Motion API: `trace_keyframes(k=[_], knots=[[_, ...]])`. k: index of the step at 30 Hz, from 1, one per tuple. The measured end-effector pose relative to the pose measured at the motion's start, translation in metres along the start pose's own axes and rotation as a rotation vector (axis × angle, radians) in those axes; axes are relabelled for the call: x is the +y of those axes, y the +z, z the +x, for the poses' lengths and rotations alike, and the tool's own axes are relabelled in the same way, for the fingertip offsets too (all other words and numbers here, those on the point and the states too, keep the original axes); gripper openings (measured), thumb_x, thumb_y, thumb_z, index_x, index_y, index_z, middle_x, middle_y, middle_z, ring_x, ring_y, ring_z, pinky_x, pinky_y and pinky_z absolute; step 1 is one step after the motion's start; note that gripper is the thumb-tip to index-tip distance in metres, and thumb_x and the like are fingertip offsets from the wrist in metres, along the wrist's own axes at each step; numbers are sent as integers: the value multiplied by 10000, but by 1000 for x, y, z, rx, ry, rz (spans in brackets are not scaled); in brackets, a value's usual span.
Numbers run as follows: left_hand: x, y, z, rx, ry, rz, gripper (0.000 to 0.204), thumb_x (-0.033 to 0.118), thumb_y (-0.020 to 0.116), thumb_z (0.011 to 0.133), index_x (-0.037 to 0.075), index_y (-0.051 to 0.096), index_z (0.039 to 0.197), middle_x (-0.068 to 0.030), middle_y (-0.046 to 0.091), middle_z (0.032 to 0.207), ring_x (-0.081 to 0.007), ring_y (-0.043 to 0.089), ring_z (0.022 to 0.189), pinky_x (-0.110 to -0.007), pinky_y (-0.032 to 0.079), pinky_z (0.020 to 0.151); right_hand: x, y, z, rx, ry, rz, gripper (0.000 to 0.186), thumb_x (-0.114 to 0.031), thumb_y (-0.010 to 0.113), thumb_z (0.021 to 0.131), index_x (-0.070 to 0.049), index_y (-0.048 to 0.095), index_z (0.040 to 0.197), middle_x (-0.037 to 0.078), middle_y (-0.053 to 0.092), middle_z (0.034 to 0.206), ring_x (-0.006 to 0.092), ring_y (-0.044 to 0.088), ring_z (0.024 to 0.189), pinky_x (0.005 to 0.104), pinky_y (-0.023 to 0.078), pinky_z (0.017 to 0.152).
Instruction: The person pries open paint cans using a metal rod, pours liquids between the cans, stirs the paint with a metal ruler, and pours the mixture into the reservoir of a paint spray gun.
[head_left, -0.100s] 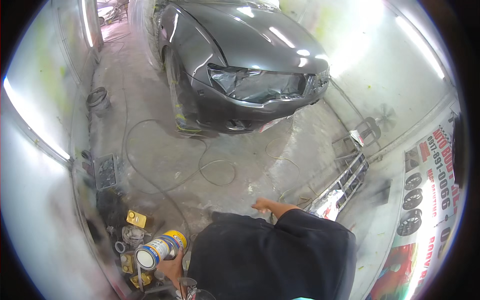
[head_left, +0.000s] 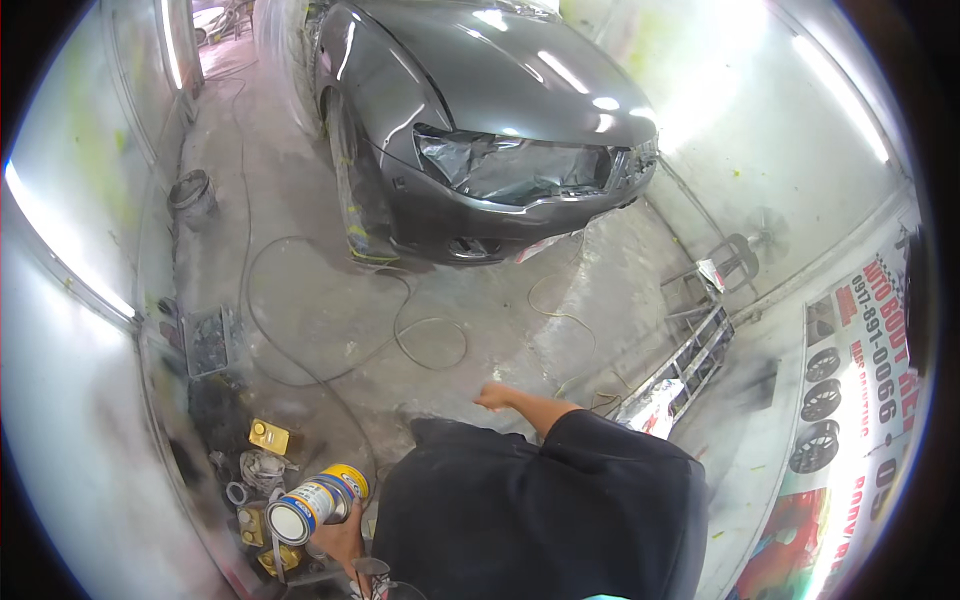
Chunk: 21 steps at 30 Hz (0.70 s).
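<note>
My left hand (head_left: 342, 538) grips a paint can (head_left: 312, 503) with a white, blue and yellow label, tilted onto its side, its pale round end toward the lower left. A dark band crosses it; whether this is one can or two end to end, I cannot tell. Below the hand, clear cups (head_left: 372, 568) show at the lower edge. In front of my black shirt, my right hand (head_left: 492, 396) is closed in a loose fist, with nothing visible in it. Beside the can, a golden tin (head_left: 268, 436) and crumpled grey material (head_left: 264, 470) lie at the left.
A dark grey car (head_left: 480, 110) with its headlight opening masked stands ahead. A hose (head_left: 320, 380) loops across the floor. A bucket (head_left: 193, 192) and a grey tray (head_left: 207, 340) line the left wall. At the right are a ladder (head_left: 690, 365), a chair (head_left: 735, 262) and a banner (head_left: 850, 420).
My right hand has swung left and slightly forward. The left hand still holds the can. The whole view has shifted slightly.
</note>
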<state>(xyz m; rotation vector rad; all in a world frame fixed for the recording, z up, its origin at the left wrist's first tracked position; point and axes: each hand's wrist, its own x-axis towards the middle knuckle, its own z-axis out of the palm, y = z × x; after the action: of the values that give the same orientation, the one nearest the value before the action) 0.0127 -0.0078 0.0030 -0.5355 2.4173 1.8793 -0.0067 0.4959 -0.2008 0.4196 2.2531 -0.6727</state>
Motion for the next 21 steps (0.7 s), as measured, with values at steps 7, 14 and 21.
trace_keyframes(k=[7,14,21], knots=[[-6,33,9,168,7,139,665,161,942,709,-37,653,1274,-146,711,1247,-251,693,1132,-389,536,1030,-104,-58,75,39,-252,145,429,-392,682,987,27,737,1055,120,754,854,179,706,719,350,567,686],[19,73,-38,554,-296,-112,706,169,941,682,-21,631,1287,-134,704,1211,-247,702,1099,-385,554,1012,-93,-83,122,-352,-43,35,493,-471,600,1027,-18,660,1213,151,747,1004,229,717,860,416,559,751],[11,117,-88,857,-418,-137,730,165,952,672,-20,621,1296,-137,690,1231,-241,689,1132,-386,544,1037,-104,-114,171,-448,108,-280,520,-491,572,1030,-27,629,1259,176,734,1086,290,715,942,503,533,834]])
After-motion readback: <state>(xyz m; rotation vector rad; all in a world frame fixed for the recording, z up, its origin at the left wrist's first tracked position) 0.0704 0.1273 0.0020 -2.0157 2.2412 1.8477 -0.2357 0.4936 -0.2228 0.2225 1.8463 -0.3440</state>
